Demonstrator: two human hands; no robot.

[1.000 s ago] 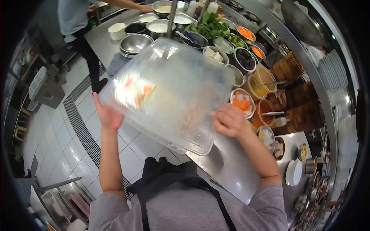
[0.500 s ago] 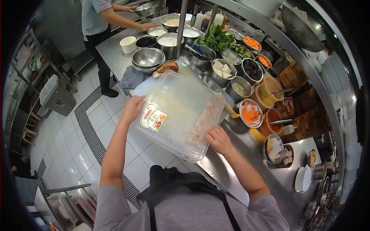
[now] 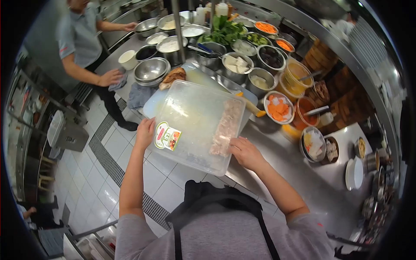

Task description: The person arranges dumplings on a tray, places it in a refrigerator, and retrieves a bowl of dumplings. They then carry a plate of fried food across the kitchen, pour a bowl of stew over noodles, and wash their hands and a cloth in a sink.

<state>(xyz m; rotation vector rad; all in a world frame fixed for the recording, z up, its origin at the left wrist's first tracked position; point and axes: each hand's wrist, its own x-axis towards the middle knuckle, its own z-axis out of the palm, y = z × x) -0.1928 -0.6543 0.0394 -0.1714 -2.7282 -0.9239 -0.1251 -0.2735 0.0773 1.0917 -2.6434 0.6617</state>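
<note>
A large clear plastic food box (image 3: 190,121) with a lid and a bright "Ezi" label (image 3: 167,136) is held up in front of my body. Pale pink meat (image 3: 226,128) shows through along its right side. My left hand (image 3: 145,133) grips the box's left edge beside the label. On the opposite edge, my right hand (image 3: 247,153) is closed round the right side near the front corner. Behind the box lie a cutting board (image 3: 199,71), partly covered, and a browned piece of food (image 3: 174,78).
Steel bowls (image 3: 151,69) and a grey cloth (image 3: 141,96) sit left of the board. Cut vegetables (image 3: 279,107), sauce tubs (image 3: 307,110) and leafy greens (image 3: 226,32) crowd the counter's back and right. A co-worker (image 3: 84,47) stands at the far left, one hand on a cloth (image 3: 118,81).
The box has tipped slightly, so its meat shows more clearly. Both my hands keep their hold. The co-worker has set down a bowl and now has a cloth at the counter's left edge.
</note>
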